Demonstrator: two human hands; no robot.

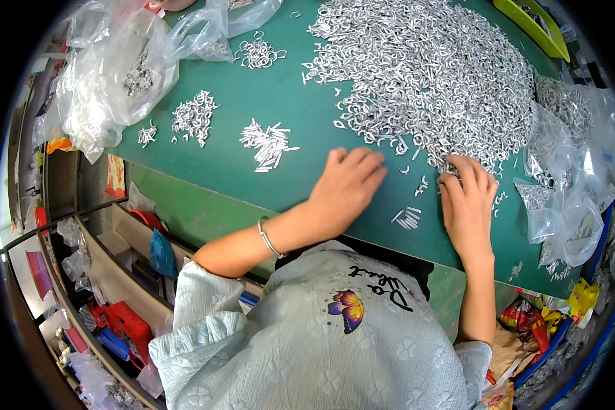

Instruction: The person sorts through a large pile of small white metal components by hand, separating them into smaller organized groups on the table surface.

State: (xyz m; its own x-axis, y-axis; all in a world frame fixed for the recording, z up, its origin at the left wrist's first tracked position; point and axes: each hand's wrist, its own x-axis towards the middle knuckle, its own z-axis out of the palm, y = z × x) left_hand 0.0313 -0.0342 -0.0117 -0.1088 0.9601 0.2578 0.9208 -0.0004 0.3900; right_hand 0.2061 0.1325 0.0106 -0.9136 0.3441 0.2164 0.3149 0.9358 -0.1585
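Observation:
A big heap of small silvery curved metal pieces (430,75) covers the far right of the green table (301,82). At the heap's near edge, my right hand (468,198) has its fingers bent down among the pieces, thumb close to the index finger; what they grip is hidden. To its left, my left hand (348,184) hovers over the table with curled fingers, their tips out of sight. Several thin metal bars (408,218) lie between the hands, nearer me. A few loose curved pieces (422,184) are scattered just left of my right hand.
Smaller piles sit on the left: straight metal bars (266,145), curved pieces (195,117) and rings (258,52). Clear plastic bags (116,82) lie at the far left, more bags (570,184) at the right edge. A yellow-green tray (536,27) stands at the back right.

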